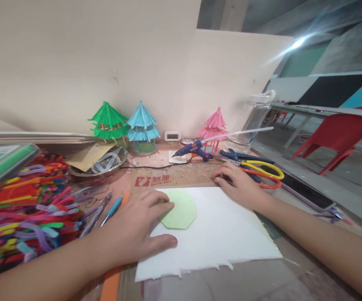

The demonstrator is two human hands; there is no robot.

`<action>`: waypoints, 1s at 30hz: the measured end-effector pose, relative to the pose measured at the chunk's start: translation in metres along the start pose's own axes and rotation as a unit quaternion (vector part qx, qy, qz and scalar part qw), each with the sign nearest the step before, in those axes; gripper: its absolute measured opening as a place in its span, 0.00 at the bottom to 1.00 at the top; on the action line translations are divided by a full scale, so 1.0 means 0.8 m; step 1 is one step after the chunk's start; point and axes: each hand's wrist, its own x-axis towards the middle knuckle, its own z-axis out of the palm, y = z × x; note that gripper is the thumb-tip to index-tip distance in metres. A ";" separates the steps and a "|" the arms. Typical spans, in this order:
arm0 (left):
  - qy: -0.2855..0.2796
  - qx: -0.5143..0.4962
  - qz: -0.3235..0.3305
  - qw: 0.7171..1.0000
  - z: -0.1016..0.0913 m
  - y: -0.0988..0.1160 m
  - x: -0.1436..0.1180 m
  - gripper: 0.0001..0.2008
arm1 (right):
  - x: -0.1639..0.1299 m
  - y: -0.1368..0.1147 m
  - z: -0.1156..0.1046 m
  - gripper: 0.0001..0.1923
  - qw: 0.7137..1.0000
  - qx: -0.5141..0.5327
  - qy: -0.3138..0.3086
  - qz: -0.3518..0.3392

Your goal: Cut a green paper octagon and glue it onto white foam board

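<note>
A white foam-like sheet (231, 234) with a ragged near edge lies flat on the work surface. On its left part rests a pale green octagonal piece (181, 211). My left hand (146, 221) is spread at the sheet's left side, its fingertips over the edge of the green piece and its thumb apart on the white sheet. At the sheet's far edge, my right hand (233, 182) has its fingers curled together; whatever may be between them is hidden. Just beyond it are orange-and-yellow-handled scissors (273, 171) and a blue glue gun (193, 148).
Colourful pipe cleaners (33, 209) pile up on the left, near pens (113, 209) and a metal bowl (116, 167). Green (107, 121), blue (141, 121) and pink (215, 123) model pavilions stand at the back. A clear jug (256, 121) and a phone (309, 192) are on the right.
</note>
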 end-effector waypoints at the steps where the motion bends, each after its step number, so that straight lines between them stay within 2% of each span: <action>1: -0.016 0.000 -0.001 1.000 -0.001 0.000 0.000 0.24 | 0.000 -0.001 -0.001 0.08 1.000 -0.001 -0.002 0.001; 6: -0.073 0.015 0.022 0.997 0.000 0.001 0.001 0.22 | 0.000 -0.001 -0.001 0.09 1.000 -0.006 -0.005 0.001; 9: -0.096 0.012 -0.016 0.995 0.004 0.000 0.002 0.27 | 0.000 0.001 0.000 0.09 1.000 -0.005 -0.004 0.004; 12: -0.103 0.005 -0.054 0.993 0.007 -0.002 0.004 0.31 | -0.001 0.002 0.000 0.09 1.000 -0.001 -0.008 0.000; 19: -0.113 0.013 -0.054 0.992 0.003 0.004 0.012 0.26 | -0.006 0.007 -0.001 0.10 1.000 -0.012 -0.013 0.008; 22: -0.092 0.053 -0.042 0.993 0.002 0.008 0.015 0.27 | -0.008 0.009 -0.001 0.11 1.000 -0.022 -0.011 0.000; 24: -0.060 0.081 -0.008 0.995 0.003 0.007 0.014 0.27 | -0.008 0.009 -0.001 0.10 1.000 -0.025 -0.008 -0.004; 27: -0.001 0.107 0.040 0.993 0.007 0.004 0.009 0.23 | -0.007 0.011 0.001 0.10 1.000 -0.024 -0.009 -0.008; 30: 0.038 0.127 0.062 0.989 0.010 0.003 0.006 0.19 | -0.007 0.011 -0.001 0.11 0.999 -0.033 -0.011 -0.007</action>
